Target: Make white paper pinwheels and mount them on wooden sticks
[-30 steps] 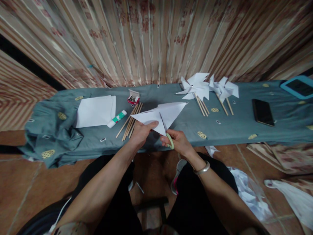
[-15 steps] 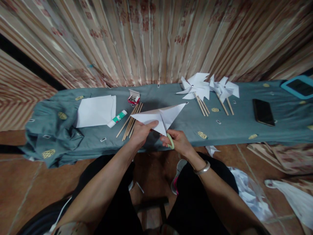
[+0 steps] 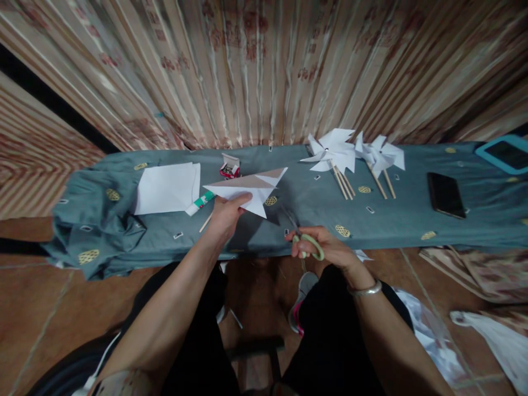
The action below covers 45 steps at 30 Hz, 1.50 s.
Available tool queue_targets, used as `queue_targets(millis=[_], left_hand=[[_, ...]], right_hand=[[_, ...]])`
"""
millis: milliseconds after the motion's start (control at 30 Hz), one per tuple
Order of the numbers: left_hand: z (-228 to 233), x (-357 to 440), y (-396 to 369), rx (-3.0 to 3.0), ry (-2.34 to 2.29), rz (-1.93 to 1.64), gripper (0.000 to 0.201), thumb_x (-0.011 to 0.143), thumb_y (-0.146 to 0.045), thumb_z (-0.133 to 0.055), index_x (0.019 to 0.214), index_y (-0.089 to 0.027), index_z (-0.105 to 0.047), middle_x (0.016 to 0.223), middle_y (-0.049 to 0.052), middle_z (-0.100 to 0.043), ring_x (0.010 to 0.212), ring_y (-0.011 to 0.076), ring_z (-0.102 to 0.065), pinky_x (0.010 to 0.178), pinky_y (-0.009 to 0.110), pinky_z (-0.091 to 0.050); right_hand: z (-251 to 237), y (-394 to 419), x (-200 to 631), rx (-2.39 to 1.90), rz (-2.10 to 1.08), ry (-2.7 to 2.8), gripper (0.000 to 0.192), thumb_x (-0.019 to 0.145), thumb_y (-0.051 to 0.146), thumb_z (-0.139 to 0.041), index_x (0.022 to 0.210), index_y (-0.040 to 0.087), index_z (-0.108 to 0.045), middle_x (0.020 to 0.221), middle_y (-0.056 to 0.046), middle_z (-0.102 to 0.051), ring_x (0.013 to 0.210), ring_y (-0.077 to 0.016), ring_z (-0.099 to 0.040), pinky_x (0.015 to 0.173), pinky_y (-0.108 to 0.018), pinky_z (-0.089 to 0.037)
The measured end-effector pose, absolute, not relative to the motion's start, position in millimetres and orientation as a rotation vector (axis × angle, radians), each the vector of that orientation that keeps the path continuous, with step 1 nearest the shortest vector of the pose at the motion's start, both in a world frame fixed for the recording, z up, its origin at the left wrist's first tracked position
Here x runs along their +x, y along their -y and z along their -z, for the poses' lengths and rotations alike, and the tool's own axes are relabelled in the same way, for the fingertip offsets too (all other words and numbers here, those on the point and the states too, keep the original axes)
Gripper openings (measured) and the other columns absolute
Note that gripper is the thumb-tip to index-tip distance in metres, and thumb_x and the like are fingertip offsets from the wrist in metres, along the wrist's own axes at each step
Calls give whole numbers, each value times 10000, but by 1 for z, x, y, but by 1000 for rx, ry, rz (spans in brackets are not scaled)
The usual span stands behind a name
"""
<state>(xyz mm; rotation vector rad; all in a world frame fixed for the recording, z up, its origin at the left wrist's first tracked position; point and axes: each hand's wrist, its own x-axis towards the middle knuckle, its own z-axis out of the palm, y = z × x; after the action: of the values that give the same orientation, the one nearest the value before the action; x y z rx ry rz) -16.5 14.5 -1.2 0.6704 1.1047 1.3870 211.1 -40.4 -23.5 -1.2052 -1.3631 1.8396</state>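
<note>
Hands apart now: paper (image 3: 247, 190) left, scissors (image 3: 303, 236) right.

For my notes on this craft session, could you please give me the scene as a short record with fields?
Left hand: holds a folded white paper above the table
Right hand: grips green-handled scissors at the table's near edge, apart from the paper
Table: covered with a grey-blue cloth
Left part: stack of white sheets, glue stick, small red box
Right part: paper pinwheels on wooden sticks, black phone, blue-framed tablet
Backdrop: striped curtain
</note>
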Motion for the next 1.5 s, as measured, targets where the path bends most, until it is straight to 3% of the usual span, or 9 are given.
queue_targets(millis=[200, 300, 400, 567, 733, 967, 1133, 1333, 1500], left_hand=[[8, -11, -9, 746, -1086, -1270, 388, 469, -204, -803, 839, -168, -690, 816, 37, -729, 840, 247, -689, 759, 359, -546], [14, -6, -4, 806, -1086, -1156, 355, 457, -208, -819, 789, -152, -708, 776, 39, -730, 743, 217, -673, 736, 343, -533], [20, -2, -2, 853, -1141, -1060, 297, 423, -191, -820, 697, -150, -711, 715, 38, -724, 646, 194, -640, 677, 326, -516], [23, -3, -1, 928, -1165, -1019, 256, 428, -172, -799, 672, -156, -723, 691, 40, -718, 610, 201, -633, 628, 322, -497], [19, -7, -1, 916, -1187, -983, 258, 463, -265, -847, 658, -143, -729, 673, 54, -715, 592, 204, -632, 617, 325, -496], [10, -4, -1, 756, -993, -1141, 500, 536, -422, -866, 947, -172, -728, 993, 84, -741, 915, 234, -677, 849, 352, -503], [10, 12, 14, 656, -857, -1033, 501, 588, -486, -840, 971, -189, -712, 1123, 99, -707, 1125, 270, -614, 923, 370, -481], [18, 34, 21, 564, -917, -1081, 395, 528, -351, -883, 818, -166, -689, 954, 69, -730, 956, 226, -662, 895, 380, -501], [24, 32, 10, 505, -1023, -1258, 493, 448, -210, -877, 902, -160, -691, 916, 60, -741, 928, 237, -676, 879, 396, -521]], right_hand=[[28, 31, 222, -1418, -853, 1210, 548, 655, 506, -798, 1090, 222, -624, 913, -40, -737, 783, -187, -672, 763, -350, -538], [23, 30, 220, -1546, -541, 1363, 653, 658, 466, -803, 1222, 232, -570, 1084, -76, -724, 910, -231, -670, 899, -424, -510], [18, 28, 217, -1570, -376, 1481, 623, 698, 422, -770, 1255, 230, -568, 1150, -97, -705, 926, -241, -653, 894, -417, -508], [24, 24, 215, -1565, -552, 1436, 481, 727, 407, -742, 1163, 237, -633, 839, -22, -734, 736, -190, -640, 782, -351, -508], [33, 18, 212, -1429, -945, 1162, 550, 600, 460, -814, 1059, 208, -645, 638, 42, -659, 599, -141, -577, 618, -281, -461], [30, 7, 212, -1336, -1001, 913, 551, 500, 504, -841, 913, 214, -620, 670, 36, -649, 608, -140, -560, 624, -291, -445], [29, -1, 206, -1332, -907, 854, 530, 521, 489, -830, 919, 219, -610, 645, 53, -617, 606, -130, -548, 615, -273, -437], [27, -1, 180, -1260, -998, 919, 519, 589, 487, -796, 983, 221, -589, 658, 47, -638, 625, -133, -569, 636, -280, -470], [28, 2, 169, -1227, -1075, 881, 517, 569, 502, -807, 938, 221, -580, 729, 25, -679, 671, -144, -611, 679, -299, -503]])
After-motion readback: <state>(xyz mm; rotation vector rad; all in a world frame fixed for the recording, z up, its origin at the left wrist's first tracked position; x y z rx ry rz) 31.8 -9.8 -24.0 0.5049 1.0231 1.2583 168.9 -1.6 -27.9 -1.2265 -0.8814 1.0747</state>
